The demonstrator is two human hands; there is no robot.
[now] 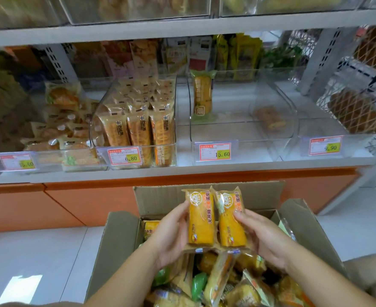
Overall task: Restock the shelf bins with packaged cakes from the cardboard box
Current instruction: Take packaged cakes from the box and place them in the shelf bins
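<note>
One shelf [182, 171]: lined with clear bins.
Box [120, 235]: set open below it, packets heaped inside.
Bin [249, 149]: nearly bare, a lone cake [202, 96] stood at its back left.
Cakes [201, 220]: two held side by side over the box; judged light, soft, slick-wrapped, easily crushed.
Left hand [171, 235], right hand [262, 235]: one cake gripped by each, thumbs on the wrappers; long edges judged the safest hold.

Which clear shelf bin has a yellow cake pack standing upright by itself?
The bin tagged 15.60, right of centre: a lone yellow pack stands at its back left, while the 6.80 bin beside it is packed full.
</note>
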